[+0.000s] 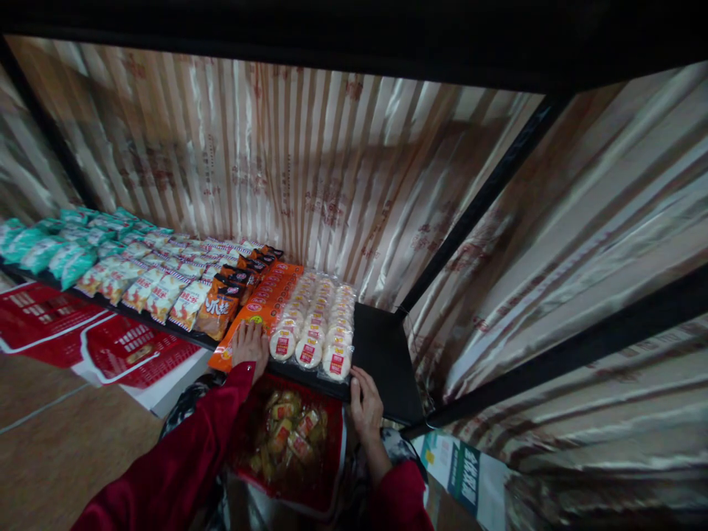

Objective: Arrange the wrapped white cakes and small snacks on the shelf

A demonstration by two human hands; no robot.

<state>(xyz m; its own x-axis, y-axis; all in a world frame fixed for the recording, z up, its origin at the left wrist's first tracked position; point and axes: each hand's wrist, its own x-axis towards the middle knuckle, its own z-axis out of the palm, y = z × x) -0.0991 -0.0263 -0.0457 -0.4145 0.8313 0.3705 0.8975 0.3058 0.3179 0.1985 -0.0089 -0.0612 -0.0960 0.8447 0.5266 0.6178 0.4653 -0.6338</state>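
Note:
My left hand (250,346) lies with its fingers stretched out on the near end of a row of orange packets (270,302). To its right stand three rows of round white rice crackers (310,346) in clear wrappers with red labels. My right hand (365,398) is at the near right corner of these rows, fingers extended, its fingertips beside the front cracker pack (337,361). Whether they touch it I cannot tell. Below, between my arms, a red bag (332,442) lies open with several yellowish wrapped snacks (287,431) in it.
The black shelf (384,354) carries white-and-orange snack bags (149,284) and teal bags (66,243) to the left. A black post (481,206) rises at the right. Striped plastic sheeting (310,162) hangs behind. Red printed packages (127,346) lie below left; a green-and-white box (464,472) stands below right.

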